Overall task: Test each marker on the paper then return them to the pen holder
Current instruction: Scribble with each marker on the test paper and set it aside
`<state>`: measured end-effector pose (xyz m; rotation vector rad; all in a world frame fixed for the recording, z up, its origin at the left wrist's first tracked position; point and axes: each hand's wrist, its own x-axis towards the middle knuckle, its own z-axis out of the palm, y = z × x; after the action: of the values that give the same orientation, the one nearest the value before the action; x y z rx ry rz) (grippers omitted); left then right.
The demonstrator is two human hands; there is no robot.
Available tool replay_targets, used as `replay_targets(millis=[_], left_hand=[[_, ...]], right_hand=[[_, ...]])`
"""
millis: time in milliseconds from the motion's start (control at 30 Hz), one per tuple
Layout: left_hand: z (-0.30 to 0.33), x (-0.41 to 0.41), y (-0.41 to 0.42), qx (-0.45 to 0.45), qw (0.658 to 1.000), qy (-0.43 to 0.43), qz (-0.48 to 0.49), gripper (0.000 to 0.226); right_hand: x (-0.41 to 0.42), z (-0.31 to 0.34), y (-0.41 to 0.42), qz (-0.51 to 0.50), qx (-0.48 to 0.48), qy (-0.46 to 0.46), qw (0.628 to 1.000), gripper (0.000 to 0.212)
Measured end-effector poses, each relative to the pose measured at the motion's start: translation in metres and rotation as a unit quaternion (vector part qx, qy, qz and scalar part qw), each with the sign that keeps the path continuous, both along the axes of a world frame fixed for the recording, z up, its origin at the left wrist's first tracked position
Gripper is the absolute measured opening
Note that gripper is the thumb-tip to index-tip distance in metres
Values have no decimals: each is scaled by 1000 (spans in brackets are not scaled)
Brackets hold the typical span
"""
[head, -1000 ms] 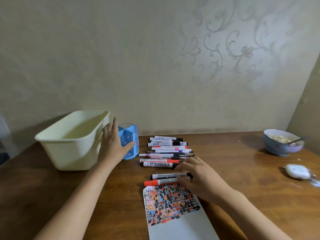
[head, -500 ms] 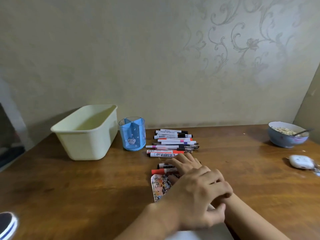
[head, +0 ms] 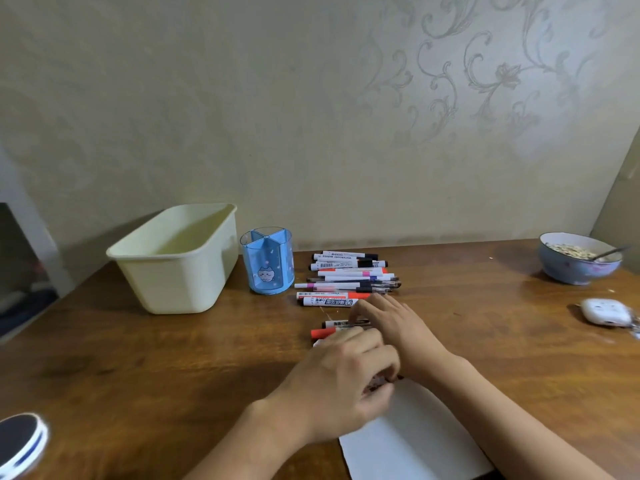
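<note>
A blue pen holder (head: 266,268) with a cat picture stands empty near the back of the table. To its right lies a pile of several markers (head: 349,271). Nearer to me lie a black-capped marker (head: 337,323) and an orange-red capped marker (head: 322,333). My right hand (head: 394,327) reaches forward, its fingertips touching the black-capped marker. My left hand (head: 346,379) rests with bent fingers on the top of the white paper (head: 408,441), hiding the coloured test marks.
A cream plastic tub (head: 173,268) stands left of the holder. At the far right stands a blue bowl (head: 575,271) with food and a spoon, with a small white case (head: 604,311) nearer. A round black-and-white object (head: 20,445) sits at the bottom left edge.
My left hand left the pen holder and came down onto the paper, covering the test marks. My right hand stayed at the two near markers. The camera view shifted left.
</note>
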<state>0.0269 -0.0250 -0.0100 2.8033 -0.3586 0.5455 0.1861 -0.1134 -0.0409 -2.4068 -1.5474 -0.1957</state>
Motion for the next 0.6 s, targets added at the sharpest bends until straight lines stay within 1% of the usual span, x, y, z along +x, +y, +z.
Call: replay_targets(millis=[33,100,167,200,267,400,433,467,533,600], left_hand=[[-3,-7,9,6,999,26,23,10],[-11,-20,27,4,993,91,70,23],[-16,-30,39,1,984,149,100,36],[-16,-33,42,-2,980,166,108,39],[-15,-36,47,-5,975,186,118,42],[-15,-37,57,4,974,181,139,43],[-17,-36,59,-1,974,179,142,43],[-18,-36,61,-5,973,178,145,43],[-22,-32,62,-9,974,172,149,44],[-21,-28,62,-43,976,151,154,45]], right_hand=[[-1,3,0,-3,4,7,1000,33],[0,2,0,-13,19,2,1000,24],[0,2,1,-17,21,-12,1000,24],[0,3,2,-23,15,-17,999,23],[-2,6,1,-31,15,-31,999,22],[3,19,-9,-61,34,-32,997,14],[3,23,-13,-67,53,-16,996,13],[1,28,-17,-75,73,20,994,11],[-4,34,-24,-69,121,129,982,8],[-12,36,-28,-39,164,251,953,11]])
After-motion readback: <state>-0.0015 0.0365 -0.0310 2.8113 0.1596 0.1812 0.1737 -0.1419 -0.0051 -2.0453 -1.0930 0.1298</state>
